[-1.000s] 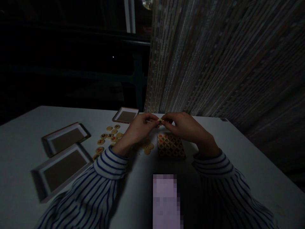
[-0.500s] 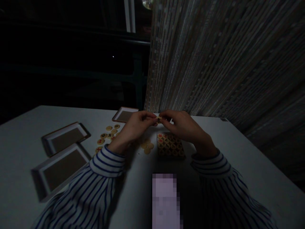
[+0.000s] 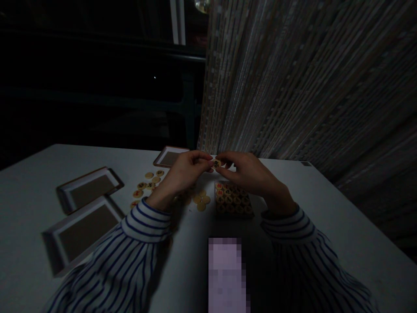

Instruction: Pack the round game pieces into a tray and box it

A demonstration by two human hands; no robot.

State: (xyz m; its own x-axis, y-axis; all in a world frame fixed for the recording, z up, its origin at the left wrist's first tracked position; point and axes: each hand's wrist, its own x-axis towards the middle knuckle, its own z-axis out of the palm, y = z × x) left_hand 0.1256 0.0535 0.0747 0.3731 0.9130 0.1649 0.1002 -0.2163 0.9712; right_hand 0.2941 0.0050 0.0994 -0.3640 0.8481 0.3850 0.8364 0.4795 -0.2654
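Observation:
A round Chinese chess piece (image 3: 216,164) with a dark character on its face is pinched between my two hands above the table. My left hand (image 3: 185,171) closes thumb and fingers on its left edge, and my right hand (image 3: 247,172) grips it from the right. Just below my right hand sits a small square box (image 3: 235,216) filled with rows of pieces, some marked red and others dark. Several plain-side-up pieces (image 3: 201,200) lie left of that box. More loose pieces (image 3: 140,186) are scattered beyond my left wrist, which partly covers them.
Two shallow trays (image 3: 94,190) lie at the left of the white table (image 3: 325,217), one nearer me. Another shallow tray (image 3: 170,158) rests at the far edge, partly behind my left hand. A string curtain (image 3: 276,78) hangs behind the table. A pixelated bright rectangle (image 3: 227,274) is in front.
The piece between my fingers has turned so that its marked face shows more clearly. My right fingers have shifted slightly; both arms stay in nearly the same place.

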